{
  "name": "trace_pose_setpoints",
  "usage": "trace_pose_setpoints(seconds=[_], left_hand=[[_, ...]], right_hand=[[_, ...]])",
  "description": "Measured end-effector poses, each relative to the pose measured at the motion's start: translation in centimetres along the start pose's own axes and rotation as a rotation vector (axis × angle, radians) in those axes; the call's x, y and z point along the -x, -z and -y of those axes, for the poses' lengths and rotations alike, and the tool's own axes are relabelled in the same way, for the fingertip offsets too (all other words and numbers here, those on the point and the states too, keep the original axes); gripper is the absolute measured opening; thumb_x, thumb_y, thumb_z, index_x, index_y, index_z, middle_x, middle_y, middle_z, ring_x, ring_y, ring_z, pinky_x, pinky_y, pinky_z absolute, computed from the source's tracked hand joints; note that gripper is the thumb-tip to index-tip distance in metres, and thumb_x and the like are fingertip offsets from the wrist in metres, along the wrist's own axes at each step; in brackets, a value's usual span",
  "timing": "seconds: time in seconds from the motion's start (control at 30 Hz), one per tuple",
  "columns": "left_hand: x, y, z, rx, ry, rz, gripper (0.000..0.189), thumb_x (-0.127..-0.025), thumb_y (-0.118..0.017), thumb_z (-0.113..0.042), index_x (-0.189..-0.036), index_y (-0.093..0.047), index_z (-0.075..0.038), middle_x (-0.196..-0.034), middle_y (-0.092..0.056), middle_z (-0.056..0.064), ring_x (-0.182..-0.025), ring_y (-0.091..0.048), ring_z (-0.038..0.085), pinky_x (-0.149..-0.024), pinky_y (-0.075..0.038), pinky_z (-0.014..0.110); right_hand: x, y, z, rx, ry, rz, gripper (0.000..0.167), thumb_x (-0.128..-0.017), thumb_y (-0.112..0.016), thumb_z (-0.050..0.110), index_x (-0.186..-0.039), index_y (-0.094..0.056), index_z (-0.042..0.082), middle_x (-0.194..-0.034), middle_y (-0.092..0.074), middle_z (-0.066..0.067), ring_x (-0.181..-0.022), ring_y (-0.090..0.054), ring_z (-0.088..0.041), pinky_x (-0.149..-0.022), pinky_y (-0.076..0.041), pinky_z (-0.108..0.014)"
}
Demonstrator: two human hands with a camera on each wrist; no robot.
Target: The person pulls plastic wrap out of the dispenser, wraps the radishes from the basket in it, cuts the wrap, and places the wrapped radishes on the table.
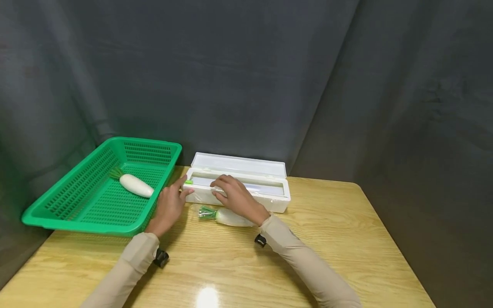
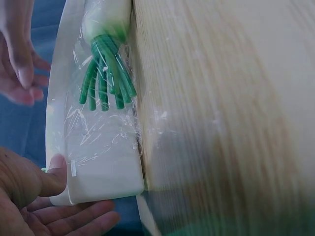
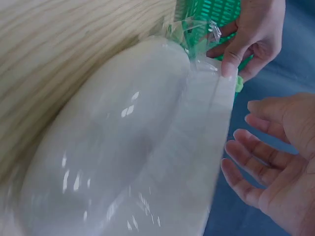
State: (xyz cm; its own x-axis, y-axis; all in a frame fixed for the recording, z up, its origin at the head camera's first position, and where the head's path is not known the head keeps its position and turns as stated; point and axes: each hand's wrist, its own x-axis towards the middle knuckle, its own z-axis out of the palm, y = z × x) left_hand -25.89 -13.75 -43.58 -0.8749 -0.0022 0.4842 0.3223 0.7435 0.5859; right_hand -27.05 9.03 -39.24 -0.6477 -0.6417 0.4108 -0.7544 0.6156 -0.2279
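Note:
A white cling film dispenser box (image 1: 269,204) stands on the table with its lid raised at the back. My left hand (image 1: 169,207) grips the box's left end, thumb on the front edge, near a small green slider (image 1: 188,182). Over the middle of the box hovers my right hand (image 1: 236,197). Its fingers are loosely bent and hold nothing in the right wrist view. Against the front of the box lies a white radish (image 1: 231,217) with green stalks (image 2: 106,73), covered in clear, wrinkled film. My right forearm partly hides its tip in the head view.
A green plastic basket (image 1: 96,229) sits to the left, close beside my left hand. Inside it lies another white radish (image 1: 135,185) with green stalks. Dark curtains (image 1: 239,77) hang behind the wooden table (image 1: 339,239).

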Motion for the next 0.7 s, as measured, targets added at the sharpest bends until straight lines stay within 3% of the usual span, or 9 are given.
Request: trace_pose_setpoints(seconds=[0.2, 0.33, 0.6, 0.7], left_hand=[[0.0, 0.2, 0.2, 0.004, -0.008, 0.005, 0.055, -0.093, -0.077, -0.012, -0.140, -0.059, 0.009, -0.099, -0.070, 0.038, -0.086, -0.069, 0.055, -0.073, -0.052, 0.065], [0.1, 0.2, 0.2, -0.012, -0.027, -0.006, 0.054, -0.092, -0.078, -0.012, -0.138, -0.060, 0.010, -0.098, -0.069, 0.040, -0.085, -0.069, 0.057, -0.073, -0.051, 0.066], [0.1, 0.1, 0.2, -0.037, -0.027, 0.004, 0.055, -0.094, -0.077, -0.014, -0.139, -0.059, 0.010, -0.102, -0.069, 0.040, -0.085, -0.069, 0.056, -0.071, -0.052, 0.065], [0.1, 0.2, 0.1, -0.060, -0.034, -0.004, 0.054, -0.093, -0.078, -0.014, -0.138, -0.060, 0.010, -0.099, -0.069, 0.040, -0.083, -0.068, 0.057, -0.069, -0.051, 0.065]], right_hand=[[-2.0, -1.8, 0.1, 0.010, -0.049, -0.003, 0.027, -0.104, -0.067, 0.019, -0.125, -0.071, 0.002, -0.122, -0.071, -0.011, -0.113, -0.068, -0.025, -0.097, -0.056, -0.037], [-2.8, -2.6, 0.3, 0.008, -0.052, 0.031, 0.030, -0.106, -0.064, 0.019, -0.128, -0.069, 0.000, -0.121, -0.071, -0.012, -0.107, -0.070, -0.023, -0.092, -0.058, -0.033], [-4.4, -2.4, 1.0, -0.053, -0.113, 0.029, 0.029, -0.107, -0.061, 0.018, -0.127, -0.070, -0.001, -0.099, -0.072, -0.009, -0.077, -0.066, -0.016, -0.071, -0.055, -0.027], [-5.2, -2.6, 1.5, 0.001, -0.114, 0.022, 0.030, -0.106, -0.064, 0.024, -0.126, -0.072, 0.003, -0.103, -0.076, -0.008, -0.084, -0.072, -0.018, -0.076, -0.058, -0.031]])
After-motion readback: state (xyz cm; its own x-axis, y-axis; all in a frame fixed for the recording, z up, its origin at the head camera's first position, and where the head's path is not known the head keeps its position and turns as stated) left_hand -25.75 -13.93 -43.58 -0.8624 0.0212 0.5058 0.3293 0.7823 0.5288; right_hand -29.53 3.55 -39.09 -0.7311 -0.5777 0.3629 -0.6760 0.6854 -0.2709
